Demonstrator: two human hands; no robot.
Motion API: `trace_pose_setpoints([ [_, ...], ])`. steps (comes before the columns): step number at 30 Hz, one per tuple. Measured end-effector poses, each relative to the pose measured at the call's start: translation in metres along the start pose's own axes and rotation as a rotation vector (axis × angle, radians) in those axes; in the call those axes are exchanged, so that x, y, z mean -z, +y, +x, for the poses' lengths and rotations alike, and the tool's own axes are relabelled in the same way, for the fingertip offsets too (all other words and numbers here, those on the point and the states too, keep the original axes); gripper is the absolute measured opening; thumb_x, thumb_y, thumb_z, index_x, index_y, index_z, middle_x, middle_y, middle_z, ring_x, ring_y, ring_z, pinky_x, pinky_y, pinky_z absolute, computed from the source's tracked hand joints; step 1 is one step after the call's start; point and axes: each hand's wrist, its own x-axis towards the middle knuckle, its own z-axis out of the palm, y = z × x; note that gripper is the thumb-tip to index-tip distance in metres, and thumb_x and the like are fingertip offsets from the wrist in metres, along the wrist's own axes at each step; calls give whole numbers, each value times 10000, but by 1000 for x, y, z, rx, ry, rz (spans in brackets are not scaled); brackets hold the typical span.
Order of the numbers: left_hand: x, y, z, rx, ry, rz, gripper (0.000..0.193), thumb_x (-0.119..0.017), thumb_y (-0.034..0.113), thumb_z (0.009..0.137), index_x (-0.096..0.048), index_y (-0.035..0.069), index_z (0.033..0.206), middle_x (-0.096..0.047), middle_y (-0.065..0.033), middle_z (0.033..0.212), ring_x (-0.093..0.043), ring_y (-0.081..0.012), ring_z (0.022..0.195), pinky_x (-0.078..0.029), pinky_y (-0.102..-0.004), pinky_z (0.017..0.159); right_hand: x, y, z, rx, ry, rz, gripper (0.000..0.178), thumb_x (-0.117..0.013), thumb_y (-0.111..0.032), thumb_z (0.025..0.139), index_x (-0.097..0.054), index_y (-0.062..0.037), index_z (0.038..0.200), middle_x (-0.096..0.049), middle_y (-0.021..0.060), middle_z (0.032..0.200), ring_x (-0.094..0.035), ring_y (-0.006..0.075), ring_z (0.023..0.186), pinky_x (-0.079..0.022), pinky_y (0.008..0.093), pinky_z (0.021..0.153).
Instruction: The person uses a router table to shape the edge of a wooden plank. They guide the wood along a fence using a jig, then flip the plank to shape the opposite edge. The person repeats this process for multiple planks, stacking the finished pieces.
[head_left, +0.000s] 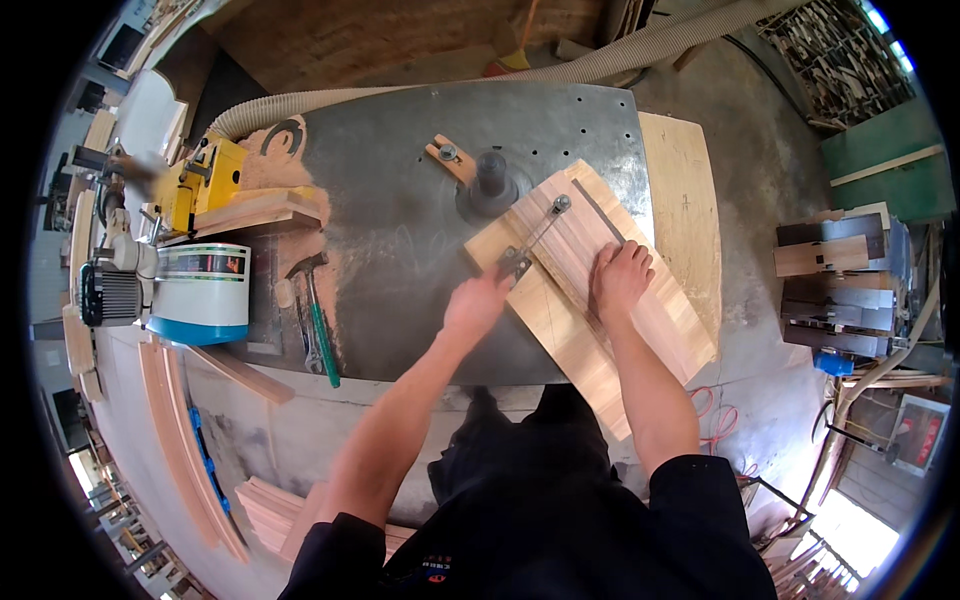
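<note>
The left hand (476, 304) is clenched with its fingertips at a small metal clamp (515, 263); the fingers hide how much of it they grasp. The right hand (622, 280) grips nothing outright, lying over a pinkish striped board (572, 236) with its fingers bent across a dark-edged strip. The board lies on a paler wooden jig (555, 313). Both have their long axis slanting from upper left to lower right, and the jig's near corner juts past the front edge of the worktop (390, 250). A metal rod leads from the clamp to a round metal foot (561, 204) on the board.

Just beyond the jig's far end stands a black spindle (491, 175), with a bolted wooden block (455, 160) near it. Farther left lie a green-handled hammer (318, 310), its head pointing away from the person, and a wrench (311, 345). Beside the worktop, a white-and-blue housing (203, 292) carries a printed label; behind it sits a yellow machine (207, 185). Small print and an orange mark show on the dark shirt (560, 520).
</note>
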Motion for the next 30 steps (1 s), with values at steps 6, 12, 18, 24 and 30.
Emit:
trace_pose_setpoints([
  [6, -48, 31, -98, 173, 8, -15, 453, -494, 398, 1065, -552, 23, 1310, -722, -289, 937, -688, -502, 908, -540, -596, 819, 16, 42, -21, 198, -52, 63, 250, -566, -294, 975, -598, -46, 983, -607, 146, 1022, -576, 333, 1030, -443, 489, 897],
  [12, -80, 29, -167, 216, 81, -70, 433, -545, 361, 1054, -568, 25, 1327, -685, -253, 1141, -669, -468, 1021, -527, -556, 866, 27, 63, -58, 264, -230, 24, 238, -595, -280, 937, -626, -44, 945, -620, 149, 1021, -588, 313, 1027, -463, 474, 878],
  [18, -90, 3, -188, 23, 176, -266, 448, -508, 327, 1099, -482, 44, 1445, -641, -126, 791, -646, -269, 699, -528, -415, 658, 42, 77, -74, 138, -137, 150, 477, -696, -457, 914, -632, -9, 1067, -636, 148, 1097, -580, 313, 1086, -449, 454, 953],
  [24, -70, 19, -187, 518, -250, -836, 462, -369, 419, 1142, -361, 172, 1532, -466, 15, 619, -396, -65, 423, -342, -224, 376, 54, 78, -66, 119, -244, 207, 494, -799, -399, 839, -657, -21, 1124, -655, 160, 1149, -587, 316, 1146, -443, 456, 1000],
  [30, -23, 51, -190, 705, -418, -772, 467, -365, 489, 1129, -350, 220, 1511, -430, 29, 621, -389, -75, 406, -351, -244, 352, 56, 82, -47, 117, -390, 196, 585, -795, -475, 819, -659, -21, 1163, -664, 170, 1174, -601, 334, 1146, -464, 463, 991],
])
